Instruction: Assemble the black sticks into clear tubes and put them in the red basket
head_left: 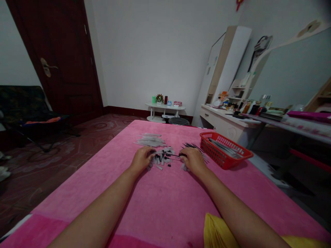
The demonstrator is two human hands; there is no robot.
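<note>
A loose pile of small clear and black caps (163, 157) lies between my two hands on the pink cloth (160, 203). My left hand (142, 159) is at the pile's left edge, its fingers closed; what they hold is hidden. My right hand (193, 159) pinches the end of a thin black stick like a pen refill (173, 155), which points left across the pile. Beyond my left hand are several whitish, translucent tubes (151, 140) like pen barrels. Several thin dark sticks (192, 146) lie just past my right hand. A few clear pieces (184, 167) sit under its fingers.
To the right, a red plastic basket (224, 150) holds several long, thin pen-like pieces. Yellow fabric (217, 230) lies at the near edge. A low white table (165, 106) stands by the wall; a cluttered dressing table (227, 119) is at right, a folding chair (26, 106) at left.
</note>
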